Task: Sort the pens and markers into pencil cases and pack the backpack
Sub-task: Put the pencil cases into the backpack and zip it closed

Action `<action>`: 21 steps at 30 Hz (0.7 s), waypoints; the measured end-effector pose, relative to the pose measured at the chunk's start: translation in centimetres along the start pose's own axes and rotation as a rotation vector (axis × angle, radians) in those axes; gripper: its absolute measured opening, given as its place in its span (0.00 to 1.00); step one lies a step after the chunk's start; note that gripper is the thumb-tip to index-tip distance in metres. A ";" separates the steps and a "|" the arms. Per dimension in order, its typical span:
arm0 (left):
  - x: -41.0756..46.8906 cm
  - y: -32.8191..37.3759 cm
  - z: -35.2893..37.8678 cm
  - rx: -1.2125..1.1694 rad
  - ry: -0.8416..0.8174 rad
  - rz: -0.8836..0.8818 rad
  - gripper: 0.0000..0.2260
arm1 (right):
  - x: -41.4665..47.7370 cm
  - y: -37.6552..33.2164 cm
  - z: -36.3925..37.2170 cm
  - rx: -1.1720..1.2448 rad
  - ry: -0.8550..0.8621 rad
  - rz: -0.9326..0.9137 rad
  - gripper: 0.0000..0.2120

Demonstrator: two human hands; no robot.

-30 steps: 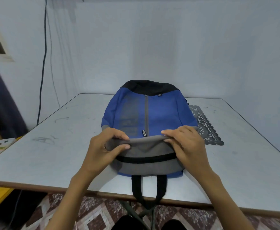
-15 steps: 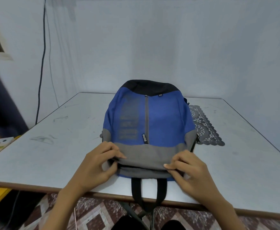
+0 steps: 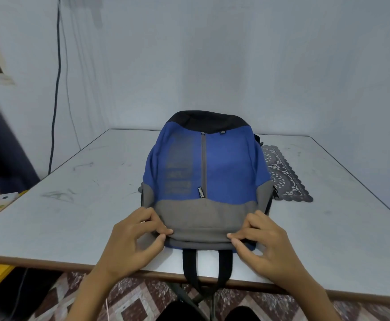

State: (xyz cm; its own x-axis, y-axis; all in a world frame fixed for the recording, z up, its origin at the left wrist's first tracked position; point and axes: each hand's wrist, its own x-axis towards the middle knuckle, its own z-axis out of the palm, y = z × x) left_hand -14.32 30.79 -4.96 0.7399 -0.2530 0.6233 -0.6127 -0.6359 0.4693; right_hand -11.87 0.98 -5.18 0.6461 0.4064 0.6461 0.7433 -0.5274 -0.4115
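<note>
One backpack point(image 3: 226, 172) lies flat on the surface point(image 3: 85, 216), at 12 o'clock from the hands, its long axis running 6 to 12 o'clock, grey end nearest. The left hand point(image 3: 131, 244) pinches the grey edge at its 7 o'clock corner, the right hand point(image 3: 270, 246) at its 5 o'clock corner, both equally near. Two black straps point(image 3: 189, 269) hang over the near edge. One lace mat point(image 3: 284, 177) lies at 2 o'clock. No pens or cases show.

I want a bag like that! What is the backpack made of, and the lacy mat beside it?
The backpack looks like soft, matte woven cloth, maybe polyester: it creases and sags along its sides. The mat seems thin, dull grey plastic or rubber, given its cut-out holes and scalloped edge.
</note>
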 end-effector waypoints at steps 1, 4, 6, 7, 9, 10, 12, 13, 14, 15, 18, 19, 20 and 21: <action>0.1 0.2 0.0 0.007 -0.002 -0.008 0.07 | 0.0 -0.1 0.0 0.007 -0.007 0.013 0.07; 0.8 0.5 -0.1 0.060 -0.015 -0.041 0.11 | 0.4 -0.3 -0.5 0.053 -0.032 0.067 0.07; 1.6 0.5 -0.4 0.089 -0.004 -0.051 0.14 | 1.3 -0.6 -1.2 0.145 -0.019 0.108 0.08; 2.1 0.6 -0.6 0.095 0.012 -0.055 0.15 | 1.9 -0.8 -1.6 0.181 0.009 0.123 0.08; 3.5 1.1 -1.0 0.106 0.058 -0.059 0.16 | 3.3 -1.1 -2.1 0.187 0.098 0.157 0.06; 4.4 1.4 -1.1 0.108 0.075 -0.066 0.15 | 4.1 -1.1 -2.2 0.169 0.138 0.184 0.06; 6.2 1.4 -1.1 0.078 0.082 -0.119 0.14 | 5.8 -0.7 -2.0 0.115 0.166 0.262 0.10; 7.1 0.9 -0.8 0.073 0.079 -0.152 0.14 | 6.6 -0.3 -1.8 0.073 0.132 0.312 0.14; 8.1 0.1 -0.5 0.102 0.064 -0.180 0.16 | 7.5 0.1 -1.5 0.004 0.056 0.365 0.19; 9.0 -0.9 -0.2 0.160 0.029 -0.209 0.20 | 8.4 0.5 -1.2 -0.102 -0.053 0.409 0.25; 10.9 -3.9 1.3 0.345 -0.248 -0.416 0.32 | 10.4 1.8 0.0 -0.431 -0.407 0.510 0.38; 11.2 -4.5 1.9 0.375 -0.353 -0.487 0.34 | 10.7 2.3 0.4 -0.467 -0.484 0.549 0.40; 11.4 -5.0 2.5 0.399 -0.434 -0.526 0.36 | 10.9 2.9 0.9 -0.478 -0.542 0.588 0.41; 11.5 -5.3 3.1 0.427 -0.490 -0.540 0.37 | 10.9 3.4 1.3 -0.480 -0.589 0.622 0.41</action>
State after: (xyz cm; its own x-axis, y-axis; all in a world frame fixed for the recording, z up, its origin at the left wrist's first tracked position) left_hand -1.70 28.94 -2.23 0.9982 -0.0597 -0.0071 -0.0552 -0.9565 0.2863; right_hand -2.02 4.59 -0.36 0.9786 0.1915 -0.0756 0.1755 -0.9678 -0.1804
